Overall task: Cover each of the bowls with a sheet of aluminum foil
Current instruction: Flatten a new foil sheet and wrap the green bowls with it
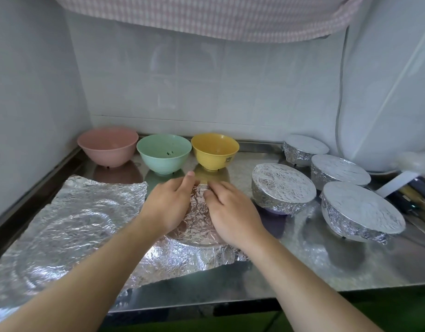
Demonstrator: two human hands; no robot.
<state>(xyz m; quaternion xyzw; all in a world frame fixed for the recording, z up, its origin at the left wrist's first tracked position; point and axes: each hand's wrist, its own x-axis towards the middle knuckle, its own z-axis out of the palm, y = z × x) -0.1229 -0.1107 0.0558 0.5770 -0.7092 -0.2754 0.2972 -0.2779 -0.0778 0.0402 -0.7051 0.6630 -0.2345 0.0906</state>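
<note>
We work at a steel table. The foil sheet in hand lies directly under both hands, draped over what appears to be a bowl; the bowl itself is hidden, so we infer it from the round raised outline. The sheet's free skirt hangs toward us, on the near side. A spare sheet lies flat to the left, its long axis running from near-left to far-right.

The left hand and right hand rest side by side on the foil top, fingers straight and pointing away from us, pressing rather than gripping. Both are equally near; the near skirt is what we judge must be folded down next.

Four covered bowls stand to the right. Beyond the hands, the pink bowl, green bowl and yellow bowl stand uncovered; we see specks in the green one only.
</note>
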